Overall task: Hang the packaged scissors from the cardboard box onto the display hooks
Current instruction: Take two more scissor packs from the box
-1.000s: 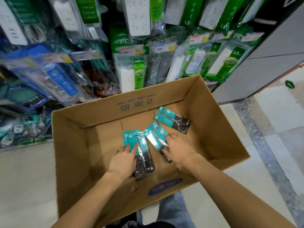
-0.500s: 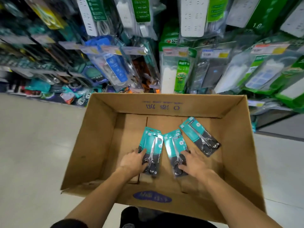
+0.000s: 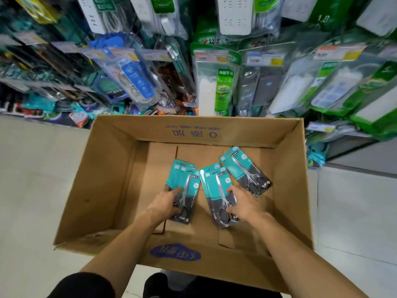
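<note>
Open cardboard box [image 3: 103, 181] fills the centre and lower frame, sitting on a pale tiled floor [image 3: 32, 168]. Blue printed characters on the far inner wall; a blue oval stamp on the near flap at bottom centre.

On the box bottom, three groups of teal-carded packaged scissors. Left pack [image 3: 184, 179] appears to be two or more stacked, slightly fanned. Middle pack [image 3: 211, 186] likewise looks doubled, leaning a little left at the top. Right pack [image 3: 245, 168] lies apart toward the right wall, tilted with its card end toward the upper left.

Left hand [image 3: 164, 204] reaches in from lower left; its grip is curled on the lower left edge of the left pack, thumb laid on the card face. Right hand [image 3: 245, 206] reaches in from lower right; fingers bent over the handle end of the middle pack, holding its right edge.

Behind the box, the upper half of the frame is a crowded display wall [image 3: 150, 57]: hanging white power strips in green-and-clear bags at centre and right, blue-carded items and dark tools at left, price labels [image 3: 264, 59] on hook ends. Dark sleeve at the bottom left edge.
</note>
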Available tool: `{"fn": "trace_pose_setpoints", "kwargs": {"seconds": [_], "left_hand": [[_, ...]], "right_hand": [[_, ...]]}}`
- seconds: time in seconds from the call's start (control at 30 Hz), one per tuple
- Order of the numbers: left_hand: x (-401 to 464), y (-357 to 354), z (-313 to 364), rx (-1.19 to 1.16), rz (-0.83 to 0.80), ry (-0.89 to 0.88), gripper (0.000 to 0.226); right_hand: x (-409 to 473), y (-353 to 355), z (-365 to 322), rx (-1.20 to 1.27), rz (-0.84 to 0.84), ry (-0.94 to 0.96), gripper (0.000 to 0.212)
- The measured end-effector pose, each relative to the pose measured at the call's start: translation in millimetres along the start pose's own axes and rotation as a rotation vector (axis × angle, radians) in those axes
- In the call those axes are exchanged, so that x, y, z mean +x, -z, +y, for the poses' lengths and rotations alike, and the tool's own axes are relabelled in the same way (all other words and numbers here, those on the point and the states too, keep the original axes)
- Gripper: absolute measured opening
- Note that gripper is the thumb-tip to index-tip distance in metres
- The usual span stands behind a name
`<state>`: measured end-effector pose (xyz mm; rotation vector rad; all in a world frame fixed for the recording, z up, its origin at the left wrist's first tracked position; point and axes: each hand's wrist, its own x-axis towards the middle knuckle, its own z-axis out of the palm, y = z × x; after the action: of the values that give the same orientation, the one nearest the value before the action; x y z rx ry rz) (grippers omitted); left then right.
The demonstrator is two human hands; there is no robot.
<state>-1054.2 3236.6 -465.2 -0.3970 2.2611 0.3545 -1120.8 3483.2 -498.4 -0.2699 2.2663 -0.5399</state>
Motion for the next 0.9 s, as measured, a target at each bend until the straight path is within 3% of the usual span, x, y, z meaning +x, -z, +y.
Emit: {"fn": "trace_pose_setpoints", "kwargs": {"seconds": [0.2,0.47,0.7,0.9], "left_hand": [[-6,8,-2,-0.129,0.038,-0.081,0.077],[-27,23,-24,-0.229,0.121,-0.232,0.077],[-76,68,-85,-0.619,0.314,-0.443,0.081],[-139,93,-172,-0.993,0.435,-0.541,0.076]], "right_hand": [[-2,8,1,0.205,-0.090,0.007,0.051],[-29,17,-12,0.334,0.078,0.065,0.059],[-63,30,-90,0.433,0.215,0.188,0.053],[-98,15,-206,0.496,0.304,0.381,0.053]]}}
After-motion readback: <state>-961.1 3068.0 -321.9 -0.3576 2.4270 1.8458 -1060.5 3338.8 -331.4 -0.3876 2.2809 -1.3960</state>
